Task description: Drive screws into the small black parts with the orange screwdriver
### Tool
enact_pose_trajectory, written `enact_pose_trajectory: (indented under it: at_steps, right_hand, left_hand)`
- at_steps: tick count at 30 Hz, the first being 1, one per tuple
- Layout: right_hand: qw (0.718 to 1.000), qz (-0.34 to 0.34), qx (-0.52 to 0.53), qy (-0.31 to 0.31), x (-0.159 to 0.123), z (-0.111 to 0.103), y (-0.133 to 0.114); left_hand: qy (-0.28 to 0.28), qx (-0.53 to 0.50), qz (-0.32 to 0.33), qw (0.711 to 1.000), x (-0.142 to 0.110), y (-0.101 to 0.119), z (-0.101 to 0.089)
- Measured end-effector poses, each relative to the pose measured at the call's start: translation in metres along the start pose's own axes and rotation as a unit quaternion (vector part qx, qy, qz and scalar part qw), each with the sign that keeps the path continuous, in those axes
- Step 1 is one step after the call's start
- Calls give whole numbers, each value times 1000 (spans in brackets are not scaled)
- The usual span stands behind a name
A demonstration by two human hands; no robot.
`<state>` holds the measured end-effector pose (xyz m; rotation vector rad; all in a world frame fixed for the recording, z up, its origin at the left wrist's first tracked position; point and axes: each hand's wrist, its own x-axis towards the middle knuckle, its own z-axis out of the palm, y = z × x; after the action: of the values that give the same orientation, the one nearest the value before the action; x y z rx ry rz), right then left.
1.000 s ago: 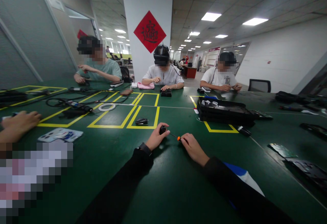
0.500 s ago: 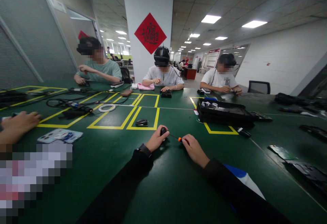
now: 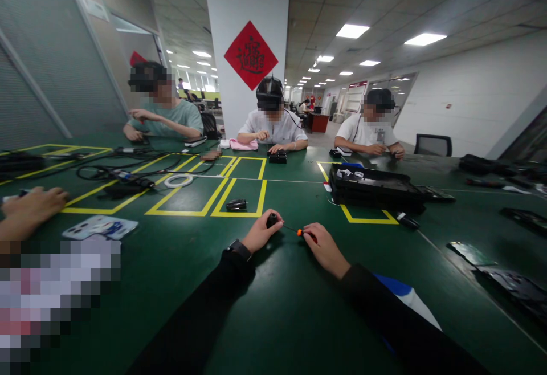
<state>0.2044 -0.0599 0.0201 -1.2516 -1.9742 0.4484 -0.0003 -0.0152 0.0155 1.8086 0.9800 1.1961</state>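
Observation:
Between the fingers of my left hand (image 3: 257,235), closed, is a small black part (image 3: 271,220), mostly covered by them. My right hand (image 3: 326,249) is closed around the handle of a screwdriver (image 3: 300,232), whose orange collar shows at the fingertips. Its thin shaft points left to the black part. Whether the tip is seated in a screw is too small to tell. Just beyond my left hand, a dark cylindrical piece (image 3: 236,205) lies inside a yellow taped box on the green table (image 3: 273,318).
A black tray (image 3: 376,190) holding small white pieces stands ahead to the right. Circuit boards (image 3: 472,253) lie at the right. On the left are a phone (image 3: 100,227), cables (image 3: 178,180) and another person's hand (image 3: 36,208). Three people sit across the table.
The screwdriver and both hands stay almost in place; the fingers of my right hand have shifted slightly on the handle. Nothing has been picked up or let go.

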Motion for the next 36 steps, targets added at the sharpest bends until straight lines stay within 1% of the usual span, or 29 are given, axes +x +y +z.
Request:
enact_pose_trajectory:
  at_steps: [8, 15, 19, 23, 28, 33, 36]
  right_hand:
    - [1000, 28, 9, -11, -2, 1, 0]
    - [1000, -6, 7, -2, 0, 0, -1]
    - [1000, 12, 1, -9, -2, 1, 1]
    - [1000, 16, -17, -3, -3, 1, 0]
    - [999, -17, -48, 11, -2, 2, 0]
    - [999, -25, -20, 5, -2, 3, 1]
    - [1000, -19, 7, -3, -2, 3, -1]
  left_hand:
    - [5, 20, 2, 1000, 0, -1, 0]
    - [-1, 33, 6, 999, 0, -1, 0]
    - [-21, 34, 13, 999, 0, -2, -1]
    - [-23, 42, 21, 999, 0, -2, -1]
    - [-27, 46, 17, 998, 0, -2, -1]
    - [-5, 30, -9, 999, 0, -4, -1]
    - [-12, 22, -16, 1000, 0, -5, -2]
